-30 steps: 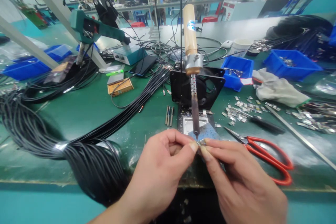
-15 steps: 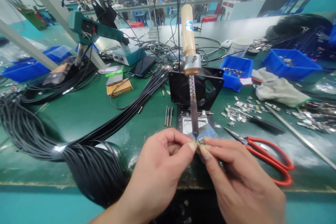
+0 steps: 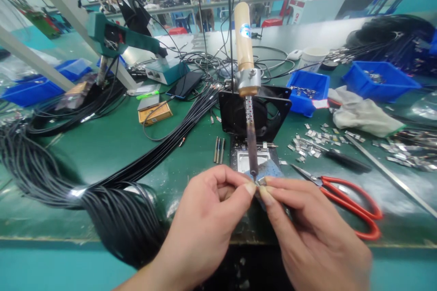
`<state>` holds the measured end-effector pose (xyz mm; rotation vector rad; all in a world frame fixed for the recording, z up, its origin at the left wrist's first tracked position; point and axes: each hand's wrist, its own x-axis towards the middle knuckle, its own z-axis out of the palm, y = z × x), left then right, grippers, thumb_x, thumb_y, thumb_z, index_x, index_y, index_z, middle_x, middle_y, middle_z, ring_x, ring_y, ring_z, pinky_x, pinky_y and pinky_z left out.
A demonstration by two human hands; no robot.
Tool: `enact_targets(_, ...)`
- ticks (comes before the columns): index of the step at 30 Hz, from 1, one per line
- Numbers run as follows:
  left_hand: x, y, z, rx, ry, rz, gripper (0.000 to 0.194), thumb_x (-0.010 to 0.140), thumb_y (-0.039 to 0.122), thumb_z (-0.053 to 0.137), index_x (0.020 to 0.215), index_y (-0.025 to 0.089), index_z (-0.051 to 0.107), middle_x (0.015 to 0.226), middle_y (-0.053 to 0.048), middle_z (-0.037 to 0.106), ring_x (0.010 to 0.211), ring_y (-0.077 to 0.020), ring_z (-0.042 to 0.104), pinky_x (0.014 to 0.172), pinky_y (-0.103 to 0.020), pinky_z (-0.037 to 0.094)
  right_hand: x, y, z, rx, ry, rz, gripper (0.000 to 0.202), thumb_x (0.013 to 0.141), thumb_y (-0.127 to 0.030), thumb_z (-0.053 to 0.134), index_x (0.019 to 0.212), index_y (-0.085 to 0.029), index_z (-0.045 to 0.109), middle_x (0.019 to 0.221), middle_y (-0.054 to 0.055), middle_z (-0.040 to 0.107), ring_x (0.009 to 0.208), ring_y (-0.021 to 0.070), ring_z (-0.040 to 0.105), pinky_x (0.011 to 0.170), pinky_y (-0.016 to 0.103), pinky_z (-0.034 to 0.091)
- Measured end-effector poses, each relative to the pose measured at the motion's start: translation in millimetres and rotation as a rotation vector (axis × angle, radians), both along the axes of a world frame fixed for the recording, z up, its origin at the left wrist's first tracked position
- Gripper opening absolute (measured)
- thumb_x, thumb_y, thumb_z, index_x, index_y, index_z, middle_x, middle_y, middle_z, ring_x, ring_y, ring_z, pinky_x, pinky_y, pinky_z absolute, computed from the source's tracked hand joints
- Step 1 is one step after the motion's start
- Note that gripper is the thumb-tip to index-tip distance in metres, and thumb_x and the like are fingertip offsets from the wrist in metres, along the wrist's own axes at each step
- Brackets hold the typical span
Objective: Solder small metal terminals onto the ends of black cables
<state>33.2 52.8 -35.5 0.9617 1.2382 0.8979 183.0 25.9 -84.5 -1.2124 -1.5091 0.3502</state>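
Just under the tip of a clamped soldering iron [image 3: 251, 113] with a wooden handle, my two hands meet fingertip to fingertip. My right hand [image 3: 307, 218] pinches a small silvery metal connector [image 3: 261, 181] between thumb and fingers. Thumb and forefinger of my left hand [image 3: 211, 209] are pressed together beside it; whatever they hold is hidden or too small to name. Beneath the iron, a blue pad [image 3: 269, 169] lies partly over a metal tray [image 3: 243, 160]. Red-handled scissors [image 3: 355, 204] rest right of my right hand.
A thick bundle of black cables [image 3: 126, 223] spreads across the left. Behind the iron stands a black fan [image 3: 239, 113]. Loose metal connectors [image 3: 312, 141], a blue bin [image 3: 309, 93] and a white glove [image 3: 365, 118] lie to the right. A green hot-air gun [image 3: 123, 38] hangs at upper left.
Both hands keep nearly the same place and the same pinch under the iron tip. The camera view has shifted very slightly.
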Motion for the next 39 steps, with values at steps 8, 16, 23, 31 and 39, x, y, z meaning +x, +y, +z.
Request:
enact_targets(8,-0.4,-2.4,1.1,-0.010,-0.018,0.007,0.014,0.093,0.027,0.073,0.082,0.020,0.068,0.075,0.002,0.069,0.077,-0.0125,0.062,0.074,-0.021,0.048,-2.4,0.4,0.3,0.023,0.019,-0.005,0.017,0.090,-0.007,0.072,0.098,-0.021,0.075,0.104,0.002,0.075,0.092,0.0136,0.074,0.086,0.024,0.060)
enact_targets(16,-0.6,-0.8,0.8,-0.012,-0.046,0.019,0.015,0.092,0.025,0.074,0.080,0.020,0.068,0.077,0.001,0.072,0.077,-0.0130,0.063,0.070,-0.021,0.048,-3.6,-1.3,2.5,0.023,0.043,-0.001,0.018,0.089,-0.005,0.072,0.098,-0.021,0.076,0.104,0.002,0.075,0.092,0.0124,0.073,0.086,0.023,0.059)
enact_targets(23,-0.9,-2.2,0.9,-0.005,-0.040,0.011,0.014,0.092,0.026,0.075,0.081,0.021,0.068,0.079,0.002,0.073,0.078,-0.0128,0.063,0.073,-0.021,0.048,-3.8,-2.1,2.9,0.019,0.043,0.003,0.017,0.089,-0.006,0.073,0.097,-0.020,0.076,0.104,0.003,0.075,0.092,0.0123,0.074,0.087,0.021,0.059)
enact_targets(31,-5.2,-9.0,0.6,-0.021,-0.014,-0.011,0.017,0.094,0.031,0.074,0.082,0.020,0.068,0.084,0.000,0.075,0.079,-0.0140,0.063,0.075,-0.024,0.048,-2.9,-8.5,1.6,-0.005,0.043,-0.005,0.014,0.090,-0.009,0.072,0.094,-0.021,0.075,0.102,0.003,0.076,0.089,0.0140,0.075,0.083,0.023,0.061)
enact_targets(39,-10.3,-29.2,10.5,-0.016,-0.005,-0.100,0.016,0.094,0.032,0.074,0.087,0.018,0.072,0.087,-0.002,0.076,0.082,-0.0150,0.065,0.078,-0.024,0.050,2.4,-19.3,11.9,-0.190,0.232,0.081,0.008,0.094,-0.017,0.067,0.094,-0.024,0.070,0.084,-0.002,0.077,0.067,0.0120,0.077,0.063,0.016,0.064)
